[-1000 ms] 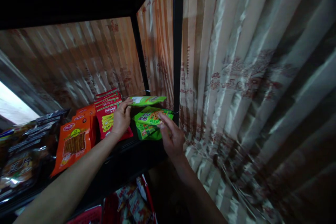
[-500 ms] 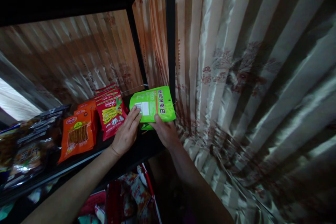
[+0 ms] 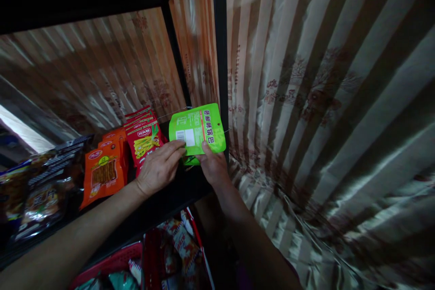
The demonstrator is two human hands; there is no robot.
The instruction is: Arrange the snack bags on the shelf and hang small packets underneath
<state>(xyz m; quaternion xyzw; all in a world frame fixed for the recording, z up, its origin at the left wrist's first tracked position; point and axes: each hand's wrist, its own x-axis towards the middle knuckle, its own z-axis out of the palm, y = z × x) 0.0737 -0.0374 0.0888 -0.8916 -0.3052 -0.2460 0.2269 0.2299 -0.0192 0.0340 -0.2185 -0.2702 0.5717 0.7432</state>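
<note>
A bright green snack bag (image 3: 197, 129) with printed characters and a barcode faces me at the right end of the shelf. My right hand (image 3: 215, 163) grips its lower edge, thumb across the front and the other fingers hidden behind. At the bag's lower left corner, beside the barcode, is my left hand (image 3: 163, 165), its fingers bent together on the edge. Part of another green bag (image 3: 190, 161) shows just beneath. Close to my left wrist, red snack bags (image 3: 144, 138) stand in a row, partly covered by that hand.
Left along the dark shelf (image 3: 190, 188) are orange snack bags (image 3: 103, 174) and clear-and-dark packets (image 3: 44, 204). Below, red baskets (image 3: 127, 253) hold wrapped snacks. A black post (image 3: 220, 45) rises behind the green bag, and a pleated curtain (image 3: 288, 31) hangs on the right.
My left hand has slid down and left, from the front of the green bag to its lower left edge. The bag has tilted slightly; my right hand keeps its hold.
</note>
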